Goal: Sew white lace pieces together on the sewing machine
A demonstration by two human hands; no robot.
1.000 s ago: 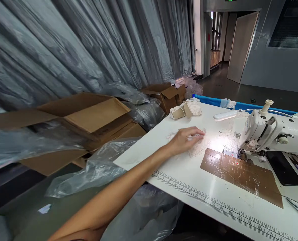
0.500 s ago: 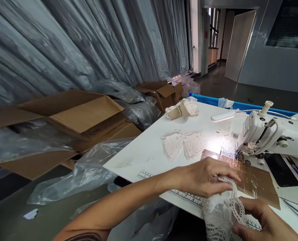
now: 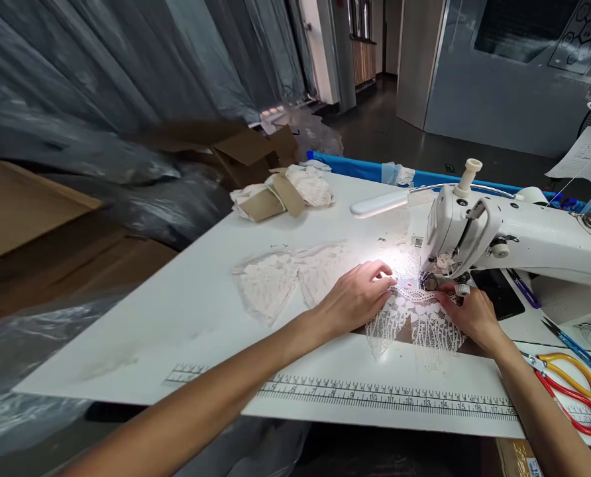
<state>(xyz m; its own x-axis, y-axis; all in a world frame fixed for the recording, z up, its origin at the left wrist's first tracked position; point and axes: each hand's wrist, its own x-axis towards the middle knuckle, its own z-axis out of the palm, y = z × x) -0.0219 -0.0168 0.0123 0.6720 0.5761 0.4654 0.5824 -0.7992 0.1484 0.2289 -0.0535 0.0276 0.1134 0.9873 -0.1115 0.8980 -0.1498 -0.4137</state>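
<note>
A white lace piece (image 3: 437, 328) with a scalloped upper band and fringed lower edges lies spread over the brown plate in front of the sewing machine (image 3: 504, 232). At the left end of its band, my left hand (image 3: 358, 295) has its fingers closed on the lace. My right hand (image 3: 469, 311) pinches the same band at the right, close beside the presser foot (image 3: 429, 279). Whether the band is under the foot cannot be made out. Another pair of pale lace pieces (image 3: 270, 281) lies flat on the table left of my left hand.
A tied lace bundle with cardboard (image 3: 270, 202) sits at the table's back left. Red-and-yellow scissors (image 3: 568, 384), blue thread snips (image 3: 571, 341) and a black phone (image 3: 499, 295) lie at the right. A white lamp (image 3: 379, 203) stands behind; cardboard boxes (image 3: 246, 149) are beyond the table.
The lace has gone from hanging bunched between my hands at the table's front edge to lying spread at the machine. Both hands moved forward, and the view turned right.
</note>
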